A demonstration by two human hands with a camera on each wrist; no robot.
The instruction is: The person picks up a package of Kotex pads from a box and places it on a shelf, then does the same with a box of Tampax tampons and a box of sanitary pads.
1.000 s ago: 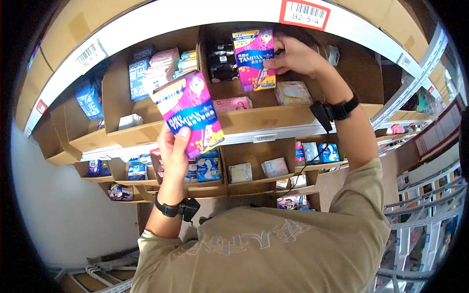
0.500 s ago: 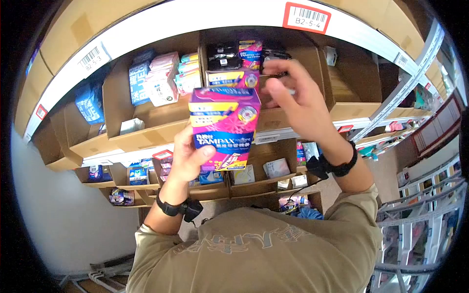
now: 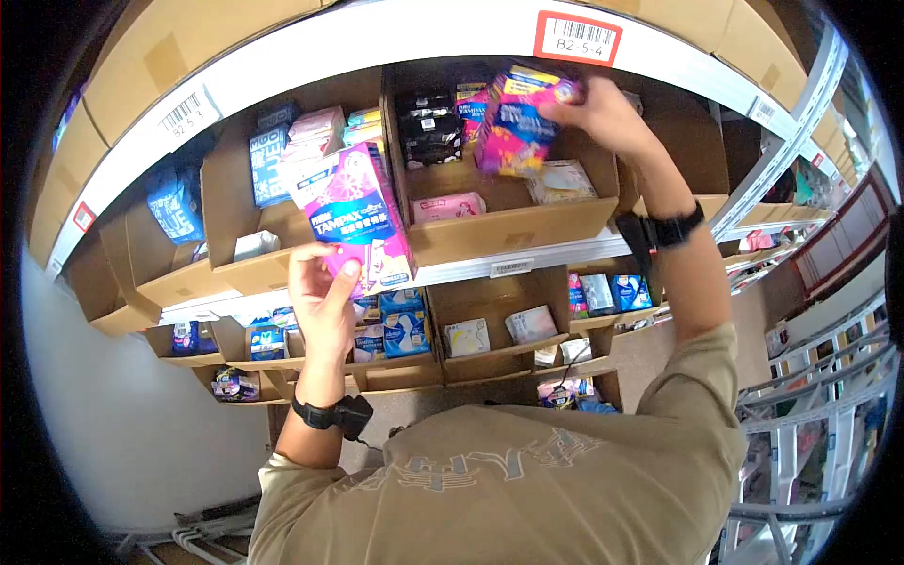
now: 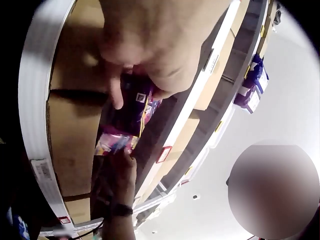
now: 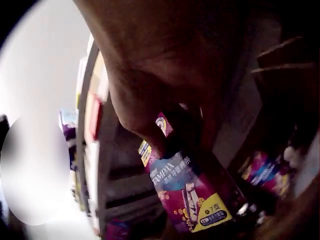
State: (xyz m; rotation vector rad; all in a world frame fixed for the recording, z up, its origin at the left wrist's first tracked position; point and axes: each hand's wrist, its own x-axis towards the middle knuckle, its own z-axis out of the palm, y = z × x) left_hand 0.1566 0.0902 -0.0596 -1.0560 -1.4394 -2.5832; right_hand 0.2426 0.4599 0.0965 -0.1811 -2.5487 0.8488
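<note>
A pink, blue and yellow Tampax tampon box [image 3: 356,221] is gripped by my left hand [image 3: 322,292], thumb across its lower front, in front of the shelf bins. Higher and to the right, my right hand [image 3: 603,115] holds a second tampon box [image 3: 523,127] by its right side, tilted and blurred, over the middle bin. In the right wrist view this box [image 5: 185,187] hangs below the fingers, its printed front showing. The left wrist view has the left hand's box [image 4: 129,110] in shadow, partly covered by the fingers. Another Tampax box [image 3: 471,105] stands behind in the bin.
The middle cardboard bin [image 3: 518,226] also holds black packs [image 3: 431,137], a pink pack [image 3: 450,205] and a whitish pack [image 3: 565,181]. Blue and pink packs fill the bin to the left. A white shelf beam [image 3: 395,42] crosses above; lower bins sit beneath.
The left hand's box moved right in front of another box, then back left and tilted. My right hand let go of its box, opened, and now grips a box over the bin again.
</note>
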